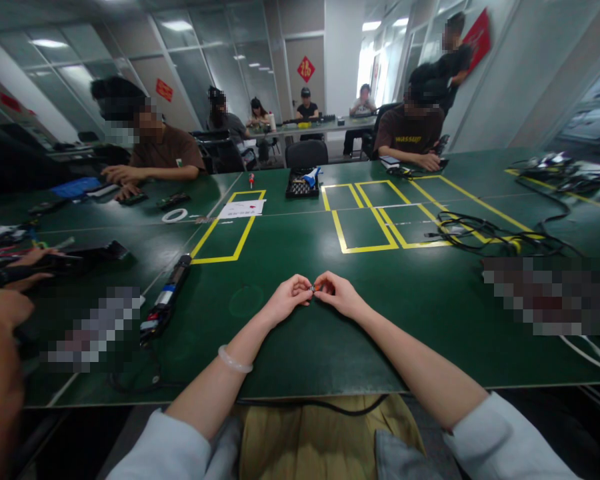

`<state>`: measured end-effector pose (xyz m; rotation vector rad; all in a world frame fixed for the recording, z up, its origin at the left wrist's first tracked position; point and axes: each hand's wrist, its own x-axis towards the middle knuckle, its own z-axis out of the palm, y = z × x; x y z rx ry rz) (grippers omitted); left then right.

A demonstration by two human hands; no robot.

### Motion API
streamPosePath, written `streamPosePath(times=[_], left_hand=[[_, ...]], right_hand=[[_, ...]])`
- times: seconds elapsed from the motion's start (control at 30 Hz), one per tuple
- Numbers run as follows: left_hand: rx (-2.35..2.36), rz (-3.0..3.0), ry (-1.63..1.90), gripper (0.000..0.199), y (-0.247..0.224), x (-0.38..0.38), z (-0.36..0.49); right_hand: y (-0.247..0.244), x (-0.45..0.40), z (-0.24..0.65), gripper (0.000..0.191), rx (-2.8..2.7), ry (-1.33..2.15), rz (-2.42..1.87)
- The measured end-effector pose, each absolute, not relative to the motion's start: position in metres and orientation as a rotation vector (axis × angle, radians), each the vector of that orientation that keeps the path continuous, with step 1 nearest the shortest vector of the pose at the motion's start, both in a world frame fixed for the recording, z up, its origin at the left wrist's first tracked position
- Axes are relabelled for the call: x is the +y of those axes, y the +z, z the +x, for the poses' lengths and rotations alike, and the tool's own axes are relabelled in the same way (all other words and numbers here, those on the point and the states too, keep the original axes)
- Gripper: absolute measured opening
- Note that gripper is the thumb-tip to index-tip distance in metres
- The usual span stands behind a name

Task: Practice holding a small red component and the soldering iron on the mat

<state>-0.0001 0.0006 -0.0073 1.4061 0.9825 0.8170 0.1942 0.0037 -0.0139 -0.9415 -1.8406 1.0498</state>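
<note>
Both of my hands meet just above the green table (290, 360), fingertips almost touching. A tiny part (313, 289), with a bit of orange and a dark or metallic spot, sits between the fingertips; its kind is too small to make out. My left hand (293, 293) has its thumb and fingers closed in a pinch at the part's left side. Opposite it, my right hand (336, 293) pinches with curled fingers at the right side. A pale bracelet circles my left wrist.
Left of my hands lies a long black device (167, 297) with a blue-and-white band. Yellow tape rectangles (370, 249) mark the table, with a paper sheet (243, 209) and a black tray (301, 183) farther back. Black cables (473, 233) coil at right. Other people work around the table.
</note>
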Motion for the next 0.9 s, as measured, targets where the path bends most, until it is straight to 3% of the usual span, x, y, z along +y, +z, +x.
streamPosePath(times=[0.27, 0.53, 0.7, 0.9], left_hand=[[1.025, 1.457, 0.788, 0.034, -0.005, 0.001, 0.0], [1.365, 1.783, 0.684, 0.05, 0.029, -0.011, -0.054], [1.85, 2.008, 0.614, 0.058, 0.035, -0.023, -0.138], [2.618, 2.003, 0.198, 0.071, 0.031, -0.047, -0.237]], right_hand=[[-0.013, 0.003, 0.196, 0.012, -1.902, 0.956, -0.946], [-0.01, 0.002, 0.197, 0.013, -1.906, 0.98, -0.99], [-0.012, 0.002, 0.197, 0.014, -1.912, 0.998, -1.005], [-0.011, 0.001, 0.196, 0.012, -1.927, 0.985, -1.008]])
